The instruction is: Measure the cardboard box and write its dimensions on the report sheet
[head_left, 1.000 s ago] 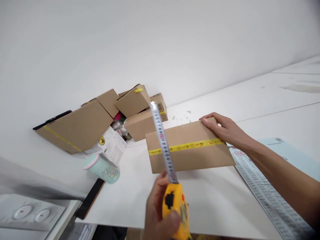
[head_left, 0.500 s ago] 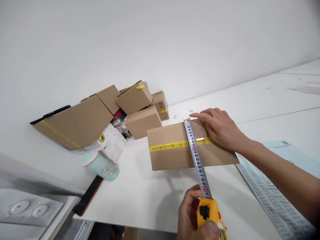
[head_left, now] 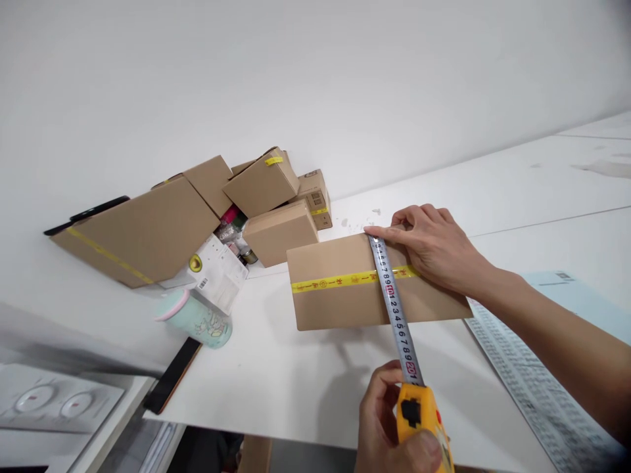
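Observation:
A cardboard box with a strip of printed yellow tape across it faces me over the white table. The silver blade of a tape measure lies across the box from its far edge and runs past its near edge. My left hand is closed around the yellow tape measure case, with the thumb over its lower part. At the box's far edge, my right hand grips the cardboard, its index fingertip on the blade's end. Its thumb is hidden.
Several cardboard boxes are stacked against the wall. Before them stand a white carton and a mint green cup. A black bar-shaped object lies at the table's left edge. Printed sheets lie on the right.
My right index finger has moved left onto the end of the blade, which has shifted slightly right on the box. My left hand and the case have moved slightly right and up.

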`<action>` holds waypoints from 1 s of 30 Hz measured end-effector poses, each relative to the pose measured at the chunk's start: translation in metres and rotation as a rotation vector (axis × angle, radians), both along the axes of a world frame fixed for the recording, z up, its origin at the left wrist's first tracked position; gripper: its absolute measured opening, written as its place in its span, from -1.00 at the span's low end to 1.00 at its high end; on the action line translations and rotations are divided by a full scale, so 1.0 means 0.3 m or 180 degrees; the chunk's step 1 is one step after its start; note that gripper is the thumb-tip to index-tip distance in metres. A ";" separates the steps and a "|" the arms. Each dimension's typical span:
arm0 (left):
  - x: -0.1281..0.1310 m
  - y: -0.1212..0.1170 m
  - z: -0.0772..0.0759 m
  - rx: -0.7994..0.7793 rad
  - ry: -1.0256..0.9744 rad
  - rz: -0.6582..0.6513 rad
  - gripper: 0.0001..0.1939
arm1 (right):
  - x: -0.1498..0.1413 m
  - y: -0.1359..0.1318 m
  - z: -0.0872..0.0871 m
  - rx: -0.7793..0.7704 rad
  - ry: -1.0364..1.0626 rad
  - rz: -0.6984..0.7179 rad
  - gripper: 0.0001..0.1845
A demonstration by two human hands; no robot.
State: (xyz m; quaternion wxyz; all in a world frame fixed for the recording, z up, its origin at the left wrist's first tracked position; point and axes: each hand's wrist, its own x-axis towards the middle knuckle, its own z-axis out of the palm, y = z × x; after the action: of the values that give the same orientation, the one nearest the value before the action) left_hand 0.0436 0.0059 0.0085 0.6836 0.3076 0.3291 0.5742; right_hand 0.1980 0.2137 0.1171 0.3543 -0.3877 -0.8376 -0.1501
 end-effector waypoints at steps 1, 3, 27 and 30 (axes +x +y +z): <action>-0.002 0.007 -0.004 0.0063 0.0068 -0.0049 -0.32 | 0.000 0.004 0.000 0.0002 -0.0003 -0.0013 -0.42; -0.006 0.023 -0.013 0.0157 0.0191 -0.0085 -0.32 | -0.001 0.011 -0.001 -0.0002 0.0009 -0.0021 -0.44; -0.003 0.024 -0.023 0.0154 0.0390 -0.0127 -0.30 | -0.007 0.003 -0.014 -0.0008 0.0035 -0.0053 -0.42; -0.005 0.021 -0.013 0.0090 0.0390 -0.0136 -0.31 | -0.009 -0.006 -0.018 0.0010 0.0064 -0.0058 -0.43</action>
State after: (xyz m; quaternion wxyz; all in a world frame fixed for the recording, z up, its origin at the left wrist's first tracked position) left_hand 0.0422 0.0121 0.0044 0.6699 0.3588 0.3555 0.5441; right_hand 0.1953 0.2119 0.1116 0.3619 -0.3963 -0.8302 -0.1507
